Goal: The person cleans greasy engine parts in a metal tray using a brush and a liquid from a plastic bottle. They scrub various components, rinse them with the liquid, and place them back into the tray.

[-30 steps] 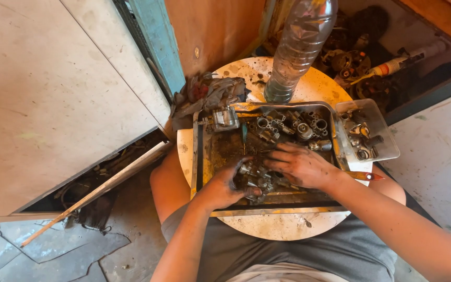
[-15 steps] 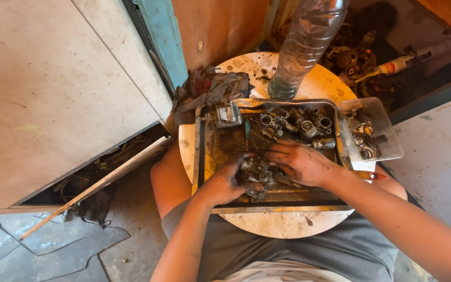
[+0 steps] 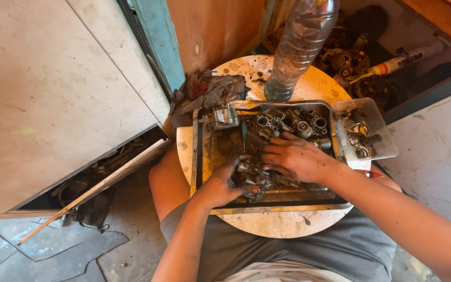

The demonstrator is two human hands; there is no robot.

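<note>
— So, where are the hands?

— Both are down in the tray [image 3: 200, 156], at about 6 o'clock on the round table [image 3: 246, 70]. They are black with grease.

— What do they hold?

— The left hand [image 3: 224, 183] is curled around a lumpy metal part [image 3: 251, 175]. It grips it from the 9 o'clock side. The right hand [image 3: 296, 159] lies on the same part from 3 o'clock, fingers [image 3: 272, 155] bent over its top. I can't tell if that hand squeezes it or just rests on it.

— Where is the part in the tray?

— Near the front edge, around the middle. It looks like a small engine piece, grey and dirty.

— What else is in the tray?

— More grey pieces [image 3: 293, 124] in a heap at 12 to 1 o'clock. One blocky piece [image 3: 224, 116] sits at the 11 o'clock corner.

— And around the tray?

— A clear box [image 3: 387, 143] of small bits touches the tray at 3 o'clock. A plastic bottle [image 3: 298, 47] stands at 12 o'clock, just behind the tray. A dirty rag [image 3: 210, 91] lies at 11 o'clock, on the table's edge.

— And off the table?

— A big pale board [image 3: 53, 94] is at 9 o'clock, well apart from the hands.
</note>
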